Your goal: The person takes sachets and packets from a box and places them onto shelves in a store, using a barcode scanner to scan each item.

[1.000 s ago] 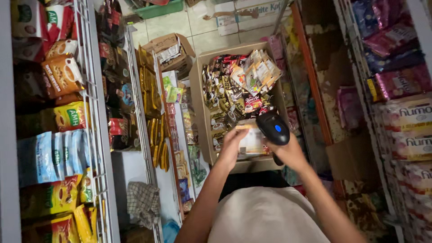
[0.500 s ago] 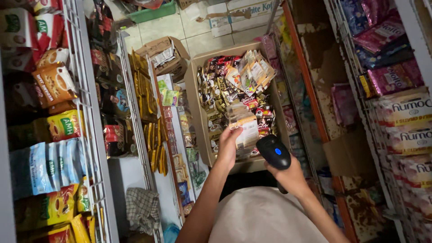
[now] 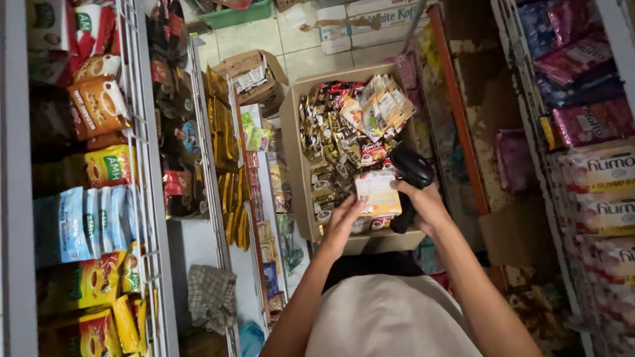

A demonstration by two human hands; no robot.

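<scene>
My left hand (image 3: 342,225) holds a pale orange and white sachet pack (image 3: 377,192) by its lower left corner, just above the near end of a cardboard box (image 3: 291,152). My right hand (image 3: 423,206) grips a black handheld scanner (image 3: 410,173) by its handle, its head right next to the pack's upper right corner. The box is full of several dark, gold and cream snack and sachet packs (image 3: 344,125).
A white wire rack (image 3: 142,172) on the left carries bagged snacks in orange, yellow and blue. Yellow packets (image 3: 231,192) hang on a middle rack. Shelves (image 3: 595,132) with pink and cream packs stand on the right. An open carton (image 3: 254,76) lies on the tiled floor beyond.
My right hand has brought the scanner from beside the box up to the pack. My left hand has lifted the pack slightly toward me.
</scene>
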